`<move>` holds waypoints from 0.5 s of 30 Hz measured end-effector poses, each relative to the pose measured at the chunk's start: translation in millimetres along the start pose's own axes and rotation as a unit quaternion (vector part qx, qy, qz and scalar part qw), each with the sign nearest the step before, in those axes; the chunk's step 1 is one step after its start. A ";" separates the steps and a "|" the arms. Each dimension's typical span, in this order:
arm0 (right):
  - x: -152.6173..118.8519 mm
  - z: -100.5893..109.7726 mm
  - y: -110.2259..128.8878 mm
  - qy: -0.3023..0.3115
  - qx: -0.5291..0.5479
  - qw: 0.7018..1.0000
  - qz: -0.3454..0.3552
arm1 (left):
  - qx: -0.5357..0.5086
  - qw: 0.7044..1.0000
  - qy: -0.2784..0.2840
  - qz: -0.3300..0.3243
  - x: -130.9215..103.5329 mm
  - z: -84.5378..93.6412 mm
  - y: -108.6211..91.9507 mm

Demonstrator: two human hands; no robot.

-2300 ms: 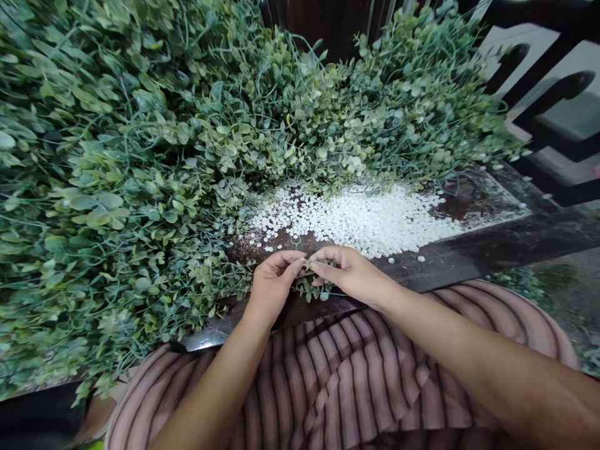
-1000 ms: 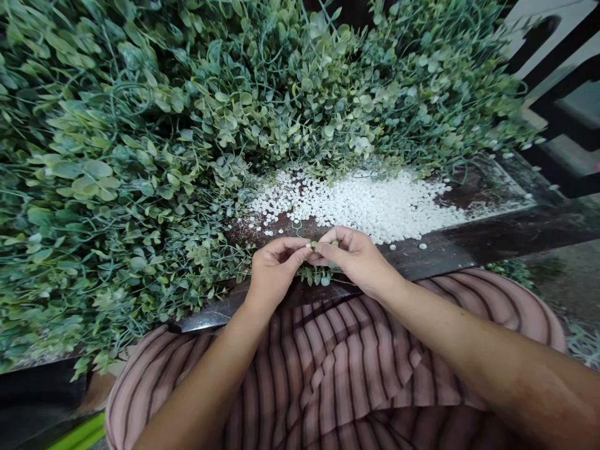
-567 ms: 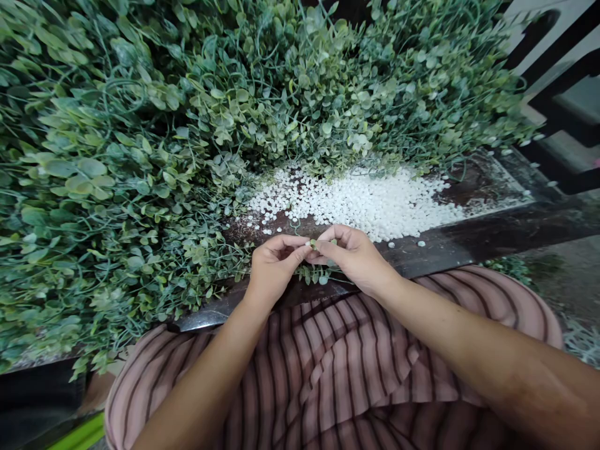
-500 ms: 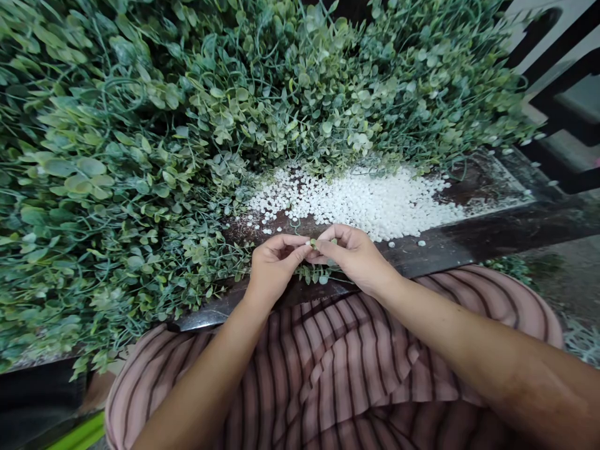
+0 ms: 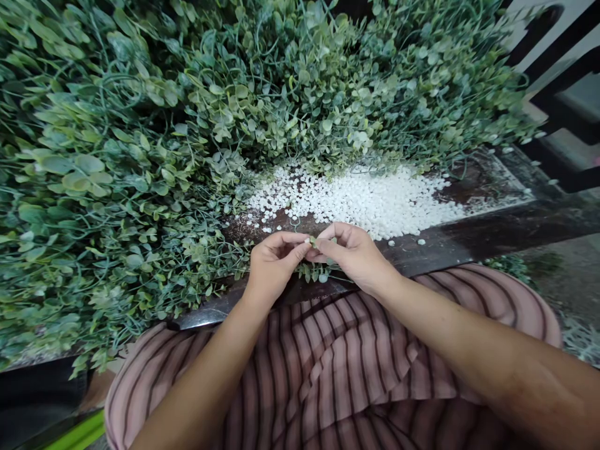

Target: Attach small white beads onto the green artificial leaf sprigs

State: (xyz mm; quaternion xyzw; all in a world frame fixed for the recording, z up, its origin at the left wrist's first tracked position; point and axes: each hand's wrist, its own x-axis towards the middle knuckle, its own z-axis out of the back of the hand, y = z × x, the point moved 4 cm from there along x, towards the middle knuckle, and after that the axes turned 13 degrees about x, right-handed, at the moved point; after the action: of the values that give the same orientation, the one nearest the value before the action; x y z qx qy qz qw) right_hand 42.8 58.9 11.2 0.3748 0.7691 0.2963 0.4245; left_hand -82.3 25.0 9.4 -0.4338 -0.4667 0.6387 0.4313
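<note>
My left hand (image 5: 274, 265) is closed in a pinch, with a small white piece (image 5: 307, 240) at its fingertips. Close against it, my right hand (image 5: 354, 253) pinches an artificial leaf sprig (image 5: 314, 240), a little of which shows between the fingers. The two hands' fingertips meet, so I cannot tell whether the white piece is fixed on the sprig. Leafy stems (image 5: 321, 274) hang below the hands. Just beyond them a pile of small white pieces (image 5: 394, 200) is spread over the dark wooden surface (image 5: 435, 253).
A thick mass of artificial greenery (image 5: 187, 125) covers the left and back. Dark openwork (image 5: 557, 106) stands at the right. Striped cloth (image 5: 328, 369) covers my lap, close to the wooden edge. At lower left is a bright green strip (image 5: 77, 434).
Both hands stay together in nearly the same place, with only a slight shift of the fingers. The pile and greenery look unchanged.
</note>
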 end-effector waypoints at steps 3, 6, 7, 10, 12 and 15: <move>0.0 -0.1 -2.6 0.000 -0.008 1.000 -0.003 | -0.001 1.000 -0.007 0.002 0.5 1.3 -1.4; -0.2 -0.5 -3.5 0.007 -0.012 1.000 -0.002 | 0.000 1.000 -0.011 0.002 1.2 2.9 -2.8; -0.3 -0.6 -3.5 0.011 -0.009 1.000 -0.002 | 0.000 1.000 -0.012 0.000 1.5 3.4 -3.2; -1.0 -0.9 -3.6 0.022 0.009 1.000 -0.006 | 0.005 1.000 -0.014 -0.008 2.5 4.1 -3.9; -1.7 -1.4 -4.4 0.027 0.026 0.999 -0.017 | 0.006 1.000 -0.018 -0.013 2.9 4.4 -3.8; -3.1 -2.9 -5.6 0.036 0.054 0.997 -0.032 | 0.005 1.000 -0.023 -0.012 3.3 4.8 -2.3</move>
State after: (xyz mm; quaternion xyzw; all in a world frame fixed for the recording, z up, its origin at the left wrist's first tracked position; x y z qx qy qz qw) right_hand 39.6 52.9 9.5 0.3615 0.8104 0.2534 0.3851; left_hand -87.4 27.5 12.1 -0.4114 -0.4788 0.6454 0.4301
